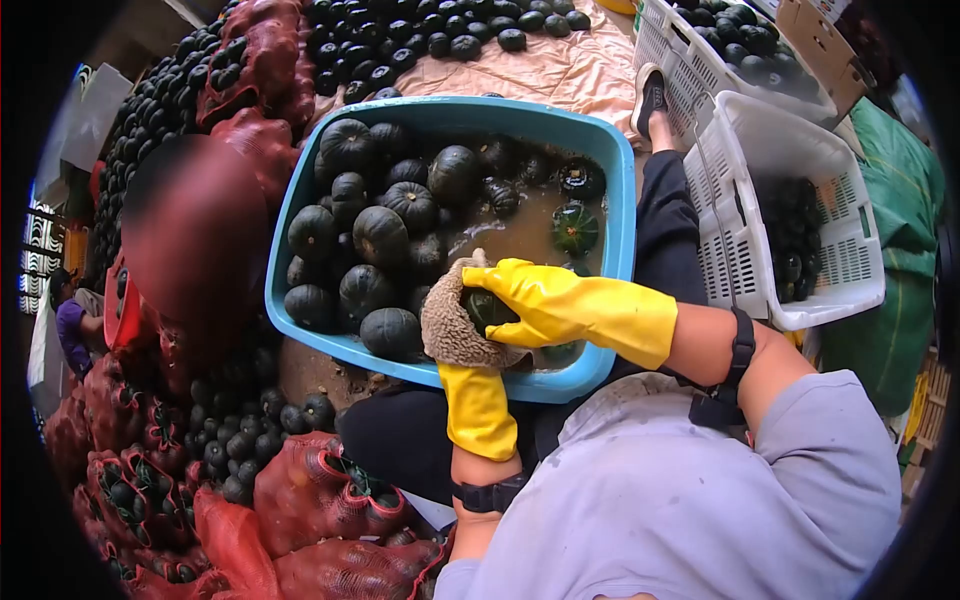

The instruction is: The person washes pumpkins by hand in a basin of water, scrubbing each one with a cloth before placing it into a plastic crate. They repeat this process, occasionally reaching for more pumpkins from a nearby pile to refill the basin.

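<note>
As dark green squashes point(380, 235) soak in a blue tub point(480, 115) of muddy water, two yellow-gloved hands hold one squash point(487, 308) just above the tub's near rim.
Over that squash, the right hand point(535, 295) curls across its top, fingers pressed together and gripping. Below it, the left hand point(476, 390) holds a brown fuzzy cloth point(450, 325) against the squash's side. The cloth hides its fingers, so their grip cannot be told. Red mesh sacks point(310, 490) lie left of the tub and white crates point(800, 170) stand to its right.
</note>
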